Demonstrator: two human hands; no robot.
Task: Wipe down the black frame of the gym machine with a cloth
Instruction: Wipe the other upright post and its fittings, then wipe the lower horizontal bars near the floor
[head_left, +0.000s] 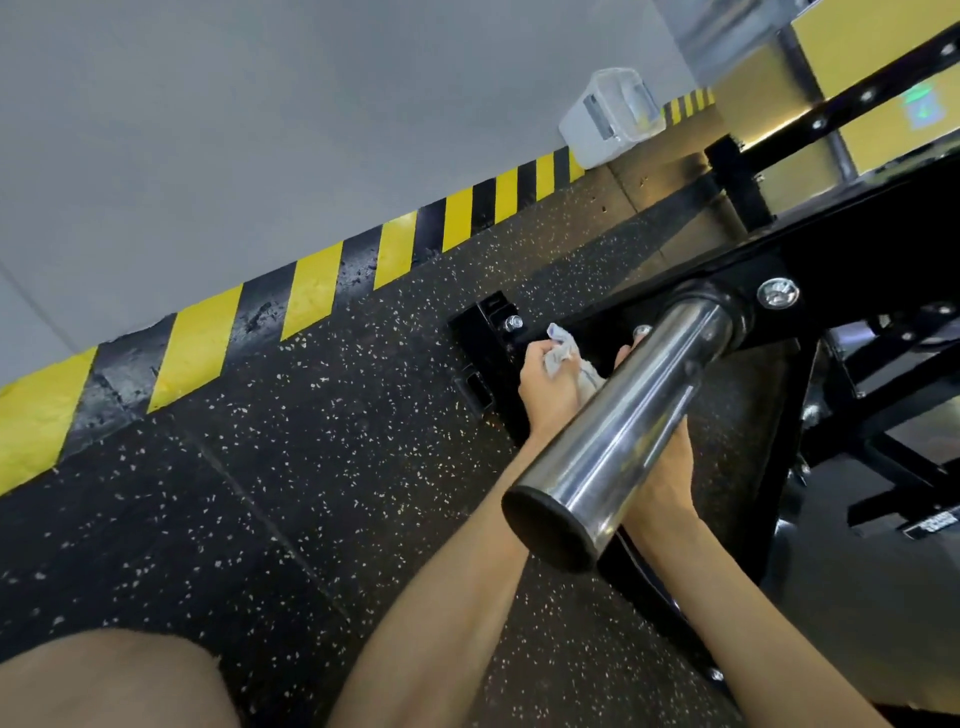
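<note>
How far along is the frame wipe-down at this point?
Done: cannot tell; no wiped stretch of the black metal frame looks different. In hand: the left hand grips the crumpled pale cloth at the frame's low foot beside a bolt; the right hand sits half hidden behind the chrome tube. Left: presumably the holed upper beam.

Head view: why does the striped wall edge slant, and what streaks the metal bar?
In the head view the wide-angle lens likely slants the yellow-black stripe; the chrome bar mirrors room light as glare; the black frame under it lies dim.
</note>
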